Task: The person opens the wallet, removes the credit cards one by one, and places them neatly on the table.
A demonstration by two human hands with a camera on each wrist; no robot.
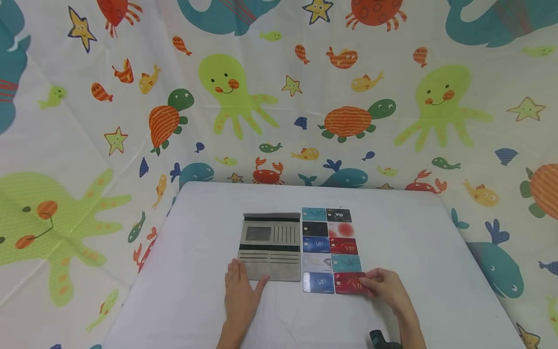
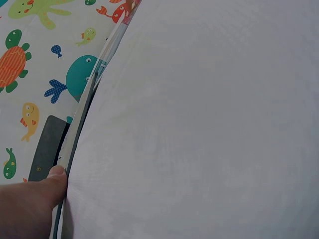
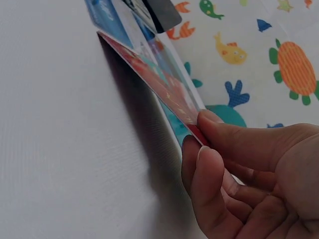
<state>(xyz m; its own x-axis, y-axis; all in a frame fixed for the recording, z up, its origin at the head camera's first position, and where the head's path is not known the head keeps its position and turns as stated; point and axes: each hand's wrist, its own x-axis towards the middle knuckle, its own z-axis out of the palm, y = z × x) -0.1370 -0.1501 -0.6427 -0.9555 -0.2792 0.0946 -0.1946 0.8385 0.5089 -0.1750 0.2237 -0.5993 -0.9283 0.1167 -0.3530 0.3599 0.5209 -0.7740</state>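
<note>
A grey flat organizer [image 1: 270,264] with dark bands, a clear window and rows of slits lies on the table. My left hand [image 1: 241,293] rests at its lower left corner with fingers straight, and its thumb [image 2: 56,179] touches the near edge. To the right, several bank-style cards are laid out in two columns. My right hand [image 1: 385,288] pinches the right end of the red VIP card [image 1: 348,282] at the bottom of the right column. In the right wrist view that red card [image 3: 159,84] is tilted, its held end raised between thumb and fingertips.
Beside the red card lies a blue VIP card [image 1: 318,282], with a teal card [image 1: 346,263] just above. A white cloth [image 1: 183,300] covers the table. A patterned sea-animal curtain [image 1: 279,111] hangs behind. A dark object [image 1: 380,339] sits by the right wrist.
</note>
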